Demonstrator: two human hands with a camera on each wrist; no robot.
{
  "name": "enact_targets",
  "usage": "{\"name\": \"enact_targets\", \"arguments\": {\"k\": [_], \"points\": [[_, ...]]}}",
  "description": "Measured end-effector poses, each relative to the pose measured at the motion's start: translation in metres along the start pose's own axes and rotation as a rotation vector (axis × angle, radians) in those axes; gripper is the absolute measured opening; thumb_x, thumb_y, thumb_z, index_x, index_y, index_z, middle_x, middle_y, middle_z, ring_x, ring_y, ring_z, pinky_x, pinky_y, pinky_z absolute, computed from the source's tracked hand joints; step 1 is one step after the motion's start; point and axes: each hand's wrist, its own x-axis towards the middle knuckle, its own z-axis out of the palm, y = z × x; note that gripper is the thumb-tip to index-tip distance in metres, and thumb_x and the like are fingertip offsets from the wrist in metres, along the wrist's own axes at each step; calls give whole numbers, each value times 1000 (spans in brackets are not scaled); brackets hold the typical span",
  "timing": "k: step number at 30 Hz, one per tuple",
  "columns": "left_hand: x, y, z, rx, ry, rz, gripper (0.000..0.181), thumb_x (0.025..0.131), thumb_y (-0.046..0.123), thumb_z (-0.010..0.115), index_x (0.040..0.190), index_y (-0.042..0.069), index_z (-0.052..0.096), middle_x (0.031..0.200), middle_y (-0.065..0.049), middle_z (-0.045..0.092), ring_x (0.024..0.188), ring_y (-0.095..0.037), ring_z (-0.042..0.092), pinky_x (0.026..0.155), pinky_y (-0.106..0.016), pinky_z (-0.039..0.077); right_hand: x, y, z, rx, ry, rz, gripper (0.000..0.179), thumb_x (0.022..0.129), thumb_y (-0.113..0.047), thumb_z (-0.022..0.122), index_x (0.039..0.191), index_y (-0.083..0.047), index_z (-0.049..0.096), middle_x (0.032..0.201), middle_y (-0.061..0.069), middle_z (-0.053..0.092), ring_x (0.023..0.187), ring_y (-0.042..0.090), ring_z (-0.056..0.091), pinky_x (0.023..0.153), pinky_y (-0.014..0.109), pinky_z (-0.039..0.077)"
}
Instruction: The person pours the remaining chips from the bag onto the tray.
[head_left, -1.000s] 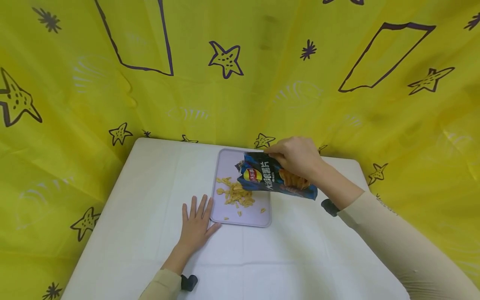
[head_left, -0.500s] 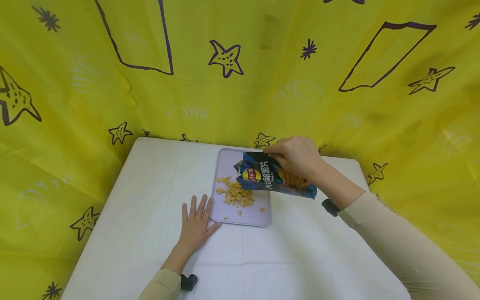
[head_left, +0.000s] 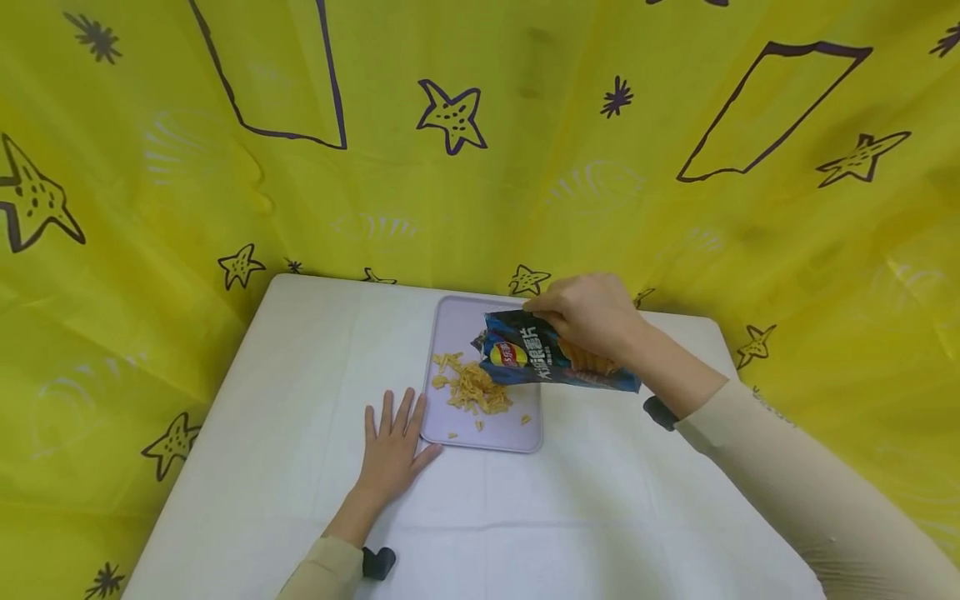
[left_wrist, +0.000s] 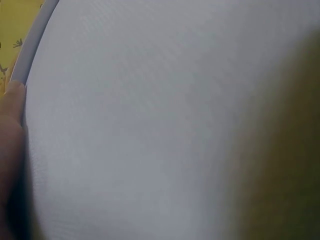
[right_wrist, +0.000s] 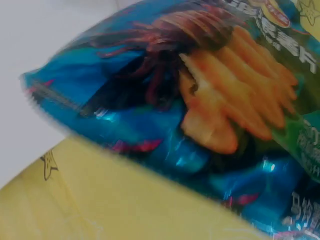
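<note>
My right hand (head_left: 592, 312) pinches the upper edge of a dark blue chip bag (head_left: 536, 354), held on its side over the right part of a pale purple tray (head_left: 453, 317). The bag's torn mouth faces left, above a heap of broken potato chips (head_left: 478, 390) on the tray. In the right wrist view the shiny chip bag (right_wrist: 150, 100) shows a chip and squid print. My left hand (head_left: 393, 454) lies flat with fingers spread, its forefinger and thumb right at the tray's lower left corner. The left wrist view catches only part of the left hand (left_wrist: 9, 120) beside the tray rim (left_wrist: 32, 45).
The tray lies on a white-covered table (head_left: 330, 358), near its back edge. A yellow curtain (head_left: 390, 192) with star drawings hangs right behind the table. A few chip crumbs (head_left: 480, 425) lie apart from the heap, toward the tray's front.
The bag has tilted slightly: its mouth end sits a bit lower and its closed end a bit higher and farther right. The left hand and tray have stayed put.
</note>
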Motion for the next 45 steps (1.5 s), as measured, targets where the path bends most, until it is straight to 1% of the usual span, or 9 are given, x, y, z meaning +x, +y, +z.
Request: {"name": "enact_targets", "arguments": {"k": [8,11,16,20,23,28,33,39,45], "points": [[2,1,0,10,4,6,86,95,58,54,160,11,21,166,-15,17,152,-44,3,117,-68,-2,1,0,-2,-23,-18,-19,16,92,-21,72,103,-27,81,75,-8,72,60,14,64,39,27,36],[2,1,1,8,24,11,86,94,57,56,159,10,24,165,-16,20,152,-46,6,116,-69,1,1,0,-2,-35,-20,-33,16,92,-21,72,103,-28,81,75,-8,71,61,15,66,39,28,37],[1,0,-1,6,38,17,86,94,56,58,158,9,26,164,-17,22,151,-48,8,116,-70,2,4,-4,-4,-61,-19,-63,20,91,-14,71,102,-28,81,70,-8,67,56,14,61,39,29,36],[2,1,-1,4,41,13,87,93,56,59,158,9,26,164,-17,22,151,-47,8,116,-69,2,5,-9,-5,-142,-38,-145,26,86,-9,73,102,-28,81,68,-7,66,54,12,57,38,28,40],[2,1,-1,-1,40,15,86,93,55,59,158,9,26,164,-17,23,151,-48,9,116,-70,2,6,-13,-3,-212,-61,-222,28,83,-8,76,103,-28,80,71,-6,70,57,13,60,41,29,46],[2,2,-1,-5,9,7,86,94,56,57,159,10,25,165,-17,21,151,-47,7,116,-69,0,7,-18,0,-235,-73,-291,27,81,-10,80,101,-29,80,73,-6,71,58,13,62,47,30,52],[3,2,0,7,-11,-1,86,95,58,54,160,11,21,166,-15,17,152,-45,3,117,-68,-2,8,-23,0,-234,-71,-311,27,83,-10,79,101,-29,79,72,-6,70,58,13,62,48,30,52],[1,2,0,-1,42,13,86,93,56,59,158,9,27,164,-18,24,151,-48,9,116,-70,2,8,-28,2,-228,-102,-316,29,84,-8,76,104,-28,78,76,-7,71,64,13,64,51,31,54],[0,1,1,1,56,20,86,93,56,59,158,9,27,163,-18,24,150,-49,11,115,-70,3,7,-28,2,-225,-96,-313,30,83,-7,78,103,-29,79,74,-7,70,62,12,64,49,31,53]]}}
